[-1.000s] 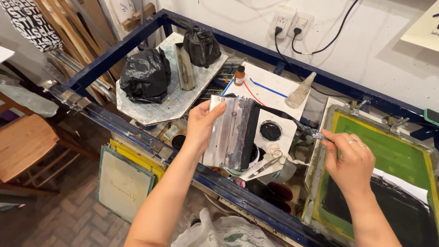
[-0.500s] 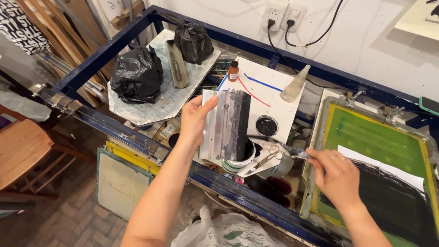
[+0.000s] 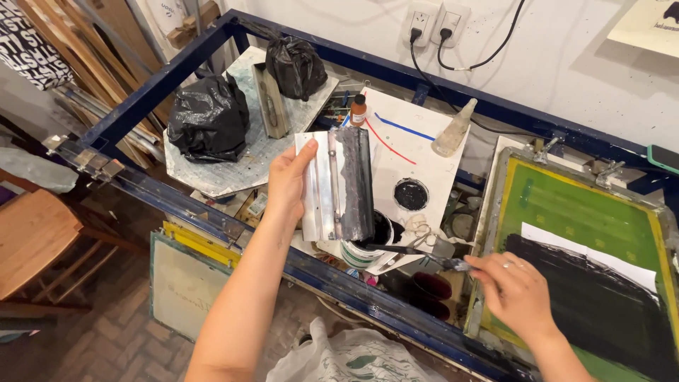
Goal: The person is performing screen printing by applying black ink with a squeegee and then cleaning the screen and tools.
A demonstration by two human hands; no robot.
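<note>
Just right of the ink tub, the right hand grips a palette knife reaching toward it, while above it the left hand clasps the ink-laden squeegee — scraping off seems underway, needing a steady blade pass.

The squeegee is hanging over the ink tub, blocking access from above. A bottle and a small jar are crowding the white board's far edge. Room is lying open over the green screen.
</note>
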